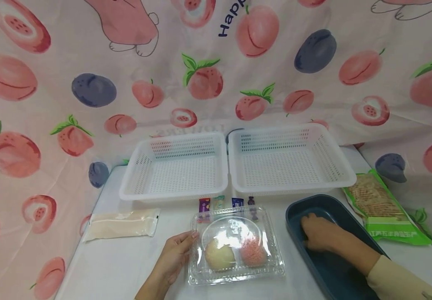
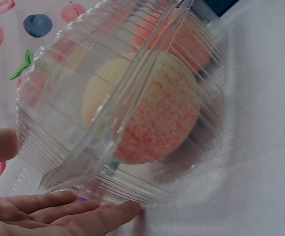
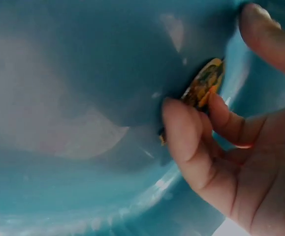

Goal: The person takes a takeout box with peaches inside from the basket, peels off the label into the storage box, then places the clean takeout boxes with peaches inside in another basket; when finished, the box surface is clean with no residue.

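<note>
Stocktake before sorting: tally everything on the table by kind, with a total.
White baskets: 2
Blue tub: 1
Clear clamshell box: 1
Fruits in box: 2
Cracker pack: 1
Beige pouch: 1
Small wrapped sweets on table: 4
Small yellow packet in right hand: 1
Total: 13

On the bench (image 1: 126, 266) a clamshell box (image 1: 236, 246) sits at centre front, with two fruits inside, side by side. At its 9 o'clock the left hand (image 1: 172, 256) touches its edge. At 3 o'clock lies a tub (image 1: 328, 266), the right hand (image 1: 319, 233) inside it. Four small sweets (image 1: 225, 203) lie at 12 o'clock, two baskets (image 1: 238, 166) side by side behind them. A sachet (image 1: 120, 224) lies at 10 o'clock, a cracker pack (image 1: 383, 206) right of the tub.
</note>
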{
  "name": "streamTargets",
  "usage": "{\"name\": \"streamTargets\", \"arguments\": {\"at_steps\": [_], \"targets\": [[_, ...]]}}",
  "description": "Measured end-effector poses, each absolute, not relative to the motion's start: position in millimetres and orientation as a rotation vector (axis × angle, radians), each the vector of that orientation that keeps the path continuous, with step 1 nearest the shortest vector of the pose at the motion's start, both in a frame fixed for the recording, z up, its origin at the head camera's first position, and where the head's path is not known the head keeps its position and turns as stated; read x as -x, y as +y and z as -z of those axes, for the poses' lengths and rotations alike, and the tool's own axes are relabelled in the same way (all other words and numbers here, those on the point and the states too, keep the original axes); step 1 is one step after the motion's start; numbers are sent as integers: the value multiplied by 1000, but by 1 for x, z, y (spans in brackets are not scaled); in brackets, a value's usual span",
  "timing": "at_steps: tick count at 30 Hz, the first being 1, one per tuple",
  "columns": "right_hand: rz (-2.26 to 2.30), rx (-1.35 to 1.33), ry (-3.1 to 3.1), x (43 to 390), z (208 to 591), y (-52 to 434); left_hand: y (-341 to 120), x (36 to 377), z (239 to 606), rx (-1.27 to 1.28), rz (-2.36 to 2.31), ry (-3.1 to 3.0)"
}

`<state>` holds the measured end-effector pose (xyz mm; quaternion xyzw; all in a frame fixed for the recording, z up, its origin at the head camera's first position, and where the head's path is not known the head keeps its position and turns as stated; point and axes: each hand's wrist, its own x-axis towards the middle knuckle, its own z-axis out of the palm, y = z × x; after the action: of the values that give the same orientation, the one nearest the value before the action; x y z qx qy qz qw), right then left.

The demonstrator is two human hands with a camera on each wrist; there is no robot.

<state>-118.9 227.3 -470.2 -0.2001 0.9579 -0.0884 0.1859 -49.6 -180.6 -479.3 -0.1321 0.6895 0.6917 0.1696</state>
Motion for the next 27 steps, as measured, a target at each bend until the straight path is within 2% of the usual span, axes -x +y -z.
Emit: {"name": "streamTargets", "arguments": {"at_steps": [11,27], "targets": [[324,596,2842,126,483,223,-179,51,477,349,-1948,1966],[514,74,2680,148,475,211,-178,53,482,400,-1947,1981]]}}
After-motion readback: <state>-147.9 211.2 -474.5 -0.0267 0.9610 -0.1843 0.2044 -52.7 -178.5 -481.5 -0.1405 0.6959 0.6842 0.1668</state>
